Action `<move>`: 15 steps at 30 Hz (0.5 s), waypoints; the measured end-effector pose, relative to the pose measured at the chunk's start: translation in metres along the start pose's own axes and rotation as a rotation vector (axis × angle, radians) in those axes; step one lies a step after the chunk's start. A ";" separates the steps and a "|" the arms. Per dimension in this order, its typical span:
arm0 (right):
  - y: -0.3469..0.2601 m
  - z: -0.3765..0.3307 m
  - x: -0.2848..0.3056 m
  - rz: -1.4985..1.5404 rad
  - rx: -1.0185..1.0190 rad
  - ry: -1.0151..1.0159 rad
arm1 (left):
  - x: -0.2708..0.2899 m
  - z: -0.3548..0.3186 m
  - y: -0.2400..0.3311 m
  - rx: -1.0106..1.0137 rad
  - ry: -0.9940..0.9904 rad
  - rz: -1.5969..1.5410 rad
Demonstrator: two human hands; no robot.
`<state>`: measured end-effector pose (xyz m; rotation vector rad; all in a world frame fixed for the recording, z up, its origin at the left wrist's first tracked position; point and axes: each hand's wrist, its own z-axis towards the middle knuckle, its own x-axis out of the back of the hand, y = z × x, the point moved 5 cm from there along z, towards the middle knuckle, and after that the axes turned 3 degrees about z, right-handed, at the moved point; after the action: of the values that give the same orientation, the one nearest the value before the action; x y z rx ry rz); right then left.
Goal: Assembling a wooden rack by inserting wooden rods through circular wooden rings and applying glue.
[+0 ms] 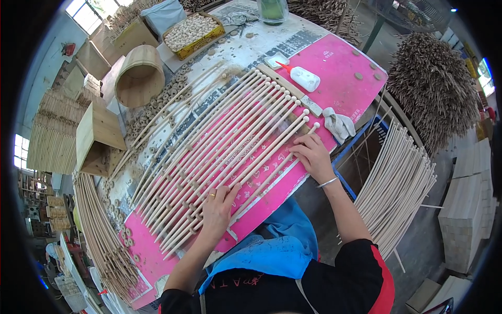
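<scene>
On the pink tabletop (pixel 342 70), hands (pixel 314 156) flat over smooth ball-tipped wooden rods (pixel 230 133).

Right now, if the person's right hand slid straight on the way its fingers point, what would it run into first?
The right hand lies on the row of wooden sticks, fingers pointing up and left across them. Going straight on, it would likely just cross more sticks; farther along that line sits the round wooden tub, though depth is hard to judge.
</scene>
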<state>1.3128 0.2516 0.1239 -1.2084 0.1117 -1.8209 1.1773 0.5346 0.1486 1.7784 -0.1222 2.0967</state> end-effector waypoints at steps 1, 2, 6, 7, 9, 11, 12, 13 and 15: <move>0.002 0.005 -0.004 0.009 0.017 0.004 | -0.002 0.002 0.000 -0.001 0.009 -0.004; 0.005 0.009 -0.006 0.015 0.033 -0.001 | -0.005 0.006 0.001 0.000 0.011 -0.002; 0.009 0.018 -0.009 0.065 -0.002 0.022 | -0.010 0.019 0.005 -0.024 0.051 -0.002; 0.008 0.022 -0.009 0.054 0.007 0.045 | -0.010 0.020 0.003 -0.018 0.067 0.006; 0.006 0.025 -0.011 0.044 0.003 0.074 | -0.006 0.019 -0.002 0.005 0.075 -0.046; 0.007 0.024 -0.015 0.061 0.014 0.063 | -0.007 0.017 -0.005 0.021 0.051 -0.079; 0.009 0.026 -0.017 0.045 0.035 0.075 | -0.007 0.017 -0.004 0.040 0.048 -0.098; 0.008 0.029 -0.018 0.050 0.040 0.074 | -0.005 0.017 -0.006 0.045 0.050 -0.094; 0.008 0.034 -0.020 0.058 0.001 0.089 | -0.002 0.020 -0.009 0.059 0.047 -0.169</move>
<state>1.3458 0.2740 0.1237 -1.1125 0.1939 -1.8241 1.1990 0.5365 0.1492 1.7077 0.1003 2.0383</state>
